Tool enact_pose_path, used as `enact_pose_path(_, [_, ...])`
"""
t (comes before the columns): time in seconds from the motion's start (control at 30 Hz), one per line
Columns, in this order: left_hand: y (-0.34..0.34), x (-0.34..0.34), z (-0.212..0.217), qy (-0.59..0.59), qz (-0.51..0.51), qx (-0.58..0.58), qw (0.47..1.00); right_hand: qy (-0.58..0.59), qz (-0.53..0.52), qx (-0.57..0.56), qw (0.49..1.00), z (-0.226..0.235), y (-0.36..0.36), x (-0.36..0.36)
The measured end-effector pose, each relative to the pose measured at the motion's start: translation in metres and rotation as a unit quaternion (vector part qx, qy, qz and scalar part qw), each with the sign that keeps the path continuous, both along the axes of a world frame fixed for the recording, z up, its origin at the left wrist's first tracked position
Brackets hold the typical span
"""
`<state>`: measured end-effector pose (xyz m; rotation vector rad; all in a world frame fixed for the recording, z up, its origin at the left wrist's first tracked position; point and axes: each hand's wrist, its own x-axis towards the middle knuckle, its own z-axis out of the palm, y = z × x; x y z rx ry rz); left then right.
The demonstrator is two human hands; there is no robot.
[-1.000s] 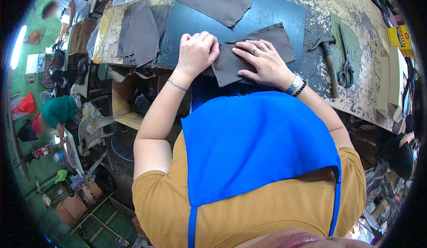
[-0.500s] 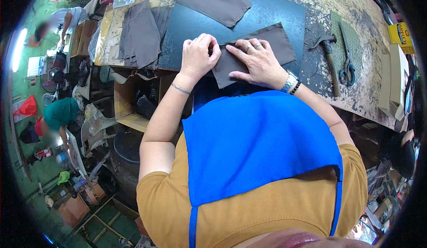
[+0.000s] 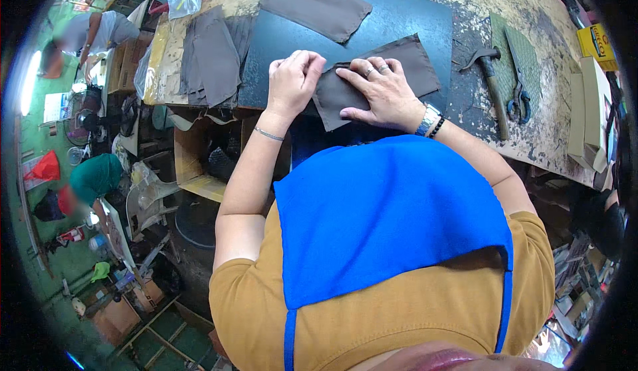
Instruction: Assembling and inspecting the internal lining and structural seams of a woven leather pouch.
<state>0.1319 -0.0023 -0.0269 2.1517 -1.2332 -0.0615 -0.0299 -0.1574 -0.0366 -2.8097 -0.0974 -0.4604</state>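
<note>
A dark grey-brown panel (image 3: pixel 415 65) of fabric or thin leather lies at a slant on a smooth black board (image 3: pixel 412 13). Across its left part rests my right hand (image 3: pixel 384 95), flat with fingers spread, pressing on it. Just left of the panel's upper left corner is my left hand (image 3: pixel 292 82), its fingers and thumb pinched together. Whatever is between those fingertips is hidden or too small to see. A second similar panel (image 3: pixel 316 6) lies farther back on the board. To the left, several more cut panels (image 3: pixel 214 55) sit in an overlapping stack.
On the worn workbench (image 3: pixel 458 126), a hammer (image 3: pixel 492 85) and large scissors (image 3: pixel 517 85) lie at the right, partly on a greenish sheet (image 3: pixel 500 35). Cardboard (image 3: pixel 590 115) and a yellow box (image 3: pixel 596 46) stand beyond. An open carton (image 3: pixel 189 151) is below the bench's left edge. Two people work farther left.
My left hand has drawn slightly left, away from the panel's edge, still pinched. My right hand stays flat on the panel. The whole view has shifted a little.
</note>
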Motion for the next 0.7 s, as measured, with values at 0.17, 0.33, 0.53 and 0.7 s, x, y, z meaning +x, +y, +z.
enact_pose_path(0.17, [-0.001,-0.008,0.009,-0.213,-0.074,0.002,0.974,-0.002,-0.003,0.002,1.0,-0.002,0.0,-0.001])
enact_pose_path(0.33, [-0.003,0.001,0.001,-0.286,-0.094,0.02,0.953,-0.01,-0.002,0.001,1.0,-0.003,0.002,0.0])
enact_pose_path(0.53, [-0.012,-0.006,0.0,-0.232,-0.039,0.014,0.972,-0.017,-0.003,0.003,1.0,-0.005,0.002,-0.001])
enact_pose_path(0.7, [-0.016,-0.011,-0.018,0.013,0.089,-0.01,0.996,-0.012,-0.001,0.005,1.0,-0.004,0.001,0.0])
